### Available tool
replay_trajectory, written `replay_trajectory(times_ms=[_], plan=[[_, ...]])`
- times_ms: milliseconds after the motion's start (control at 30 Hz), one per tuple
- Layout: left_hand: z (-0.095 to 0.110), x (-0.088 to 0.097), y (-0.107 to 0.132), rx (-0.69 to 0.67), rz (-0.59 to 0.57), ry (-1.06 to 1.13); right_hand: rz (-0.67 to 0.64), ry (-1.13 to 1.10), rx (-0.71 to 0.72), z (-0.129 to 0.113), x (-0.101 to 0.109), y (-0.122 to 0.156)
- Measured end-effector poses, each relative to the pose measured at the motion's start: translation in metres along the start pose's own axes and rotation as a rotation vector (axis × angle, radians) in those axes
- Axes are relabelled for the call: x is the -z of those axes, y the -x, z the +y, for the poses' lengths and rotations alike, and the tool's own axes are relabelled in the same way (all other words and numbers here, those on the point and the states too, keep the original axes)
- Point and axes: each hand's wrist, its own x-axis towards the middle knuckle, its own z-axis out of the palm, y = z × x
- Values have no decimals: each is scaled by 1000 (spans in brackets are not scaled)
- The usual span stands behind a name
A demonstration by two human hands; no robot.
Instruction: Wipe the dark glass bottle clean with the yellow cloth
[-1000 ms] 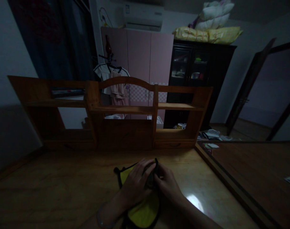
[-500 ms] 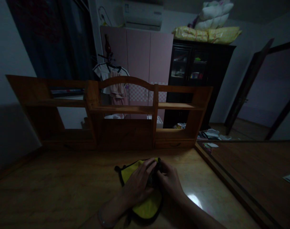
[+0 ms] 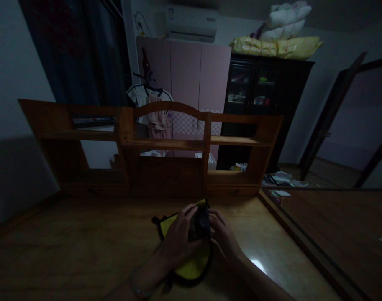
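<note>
2 hands meet at 6 o'clock on the dim wooden desk. The left hand and right hand both clasp the raised dark fold of a yellow cloth, and the rest of it lies flat. A shelf unit walls 12 o'clock. The desk's edge runs at 3 o'clock, and the widest room lies toward 9 o'clock.

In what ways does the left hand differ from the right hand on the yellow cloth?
The left hand lies over the yellow cloth, covering much of it; the right hand sits at its right edge, mostly above the table. The left wrist wears a bracelet; the right wrist shows none. Both hands grip the cloth's raised dark fold.
</note>
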Motion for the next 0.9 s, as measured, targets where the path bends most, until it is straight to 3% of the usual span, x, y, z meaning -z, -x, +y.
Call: replay_trajectory(times_ms=[367, 600, 900], plan=[[-5, -2, 1, -105, 32, -8, -120, 4, 131, -9, -7, 2], [-5, -3, 1, -192, 49, -101, -123, 37, 102, -6, -6, -1], [-1, -1, 2, -332, 22, -209, -157, 96, 187, 5, -2, -5]])
